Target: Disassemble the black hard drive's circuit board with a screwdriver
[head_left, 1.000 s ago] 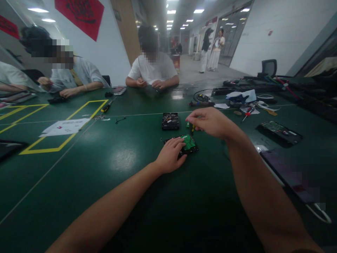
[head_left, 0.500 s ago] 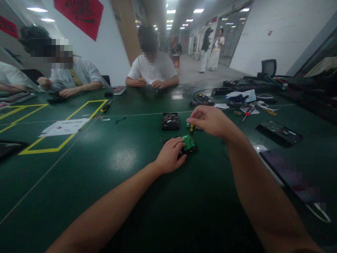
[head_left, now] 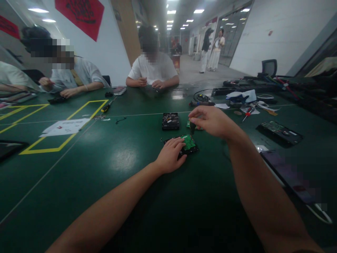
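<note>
My left hand [head_left: 170, 155] holds down a black hard drive [head_left: 190, 142] with a green circuit board on its upper face. Its fingers lie over the drive's left part and hide it, with the thumb along the near edge. Above the drive, the fingers of my right hand [head_left: 212, 119] close round the top of a screwdriver [head_left: 192, 127]. The tool stands nearly upright, its tip at the circuit board; whether it sits in a screw is too small to tell. A second hard drive [head_left: 170, 121] lies just behind. Beside it is a loose green board [head_left: 188, 124], partly hidden by the screwdriver and my right hand.
At the right lie a phone [head_left: 286, 172] with a white cable, another hard drive [head_left: 280, 133] and a red screwdriver [head_left: 248, 113]. A yellow-black screwdriver [head_left: 106, 106] and a paper sheet [head_left: 64, 127] lie left on the green table [head_left: 123, 193]. Several people sit opposite.
The screwdriver's handle has turned between my right fingers, so its yellow marks no longer show. My left hand and the hard drive stay in place.
</note>
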A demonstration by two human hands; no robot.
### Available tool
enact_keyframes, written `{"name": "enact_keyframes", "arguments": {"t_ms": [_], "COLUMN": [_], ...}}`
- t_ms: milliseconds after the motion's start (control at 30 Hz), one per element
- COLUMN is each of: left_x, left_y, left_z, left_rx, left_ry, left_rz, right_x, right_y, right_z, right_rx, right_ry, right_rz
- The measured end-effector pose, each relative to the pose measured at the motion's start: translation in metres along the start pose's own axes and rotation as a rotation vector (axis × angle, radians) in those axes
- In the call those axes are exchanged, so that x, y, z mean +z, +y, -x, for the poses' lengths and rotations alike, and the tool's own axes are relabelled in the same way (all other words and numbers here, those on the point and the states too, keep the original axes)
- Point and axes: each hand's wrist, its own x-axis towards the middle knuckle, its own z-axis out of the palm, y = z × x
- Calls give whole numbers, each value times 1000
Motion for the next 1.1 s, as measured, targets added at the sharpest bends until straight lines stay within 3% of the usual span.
{"name": "enact_keyframes", "arguments": {"t_ms": [167, 433, 833, 1100], "left_x": [2, 2, 0, 2], "left_y": [-1, -1, 0, -2], "left_z": [0, 0, 0, 1], "left_rx": [0, 2, 2, -2], "left_ry": [9, 9, -1, 8], "left_rz": [6, 7, 5, 3], "right_x": [0, 1, -1, 1], "right_y": [-2, -2, -6, -4], "right_z": [1, 0, 1, 1], "right_rx": [25, 9, 36, 6], "right_ry": [26, -69, 34, 21], "right_rz": [75, 14, 87, 51]}}
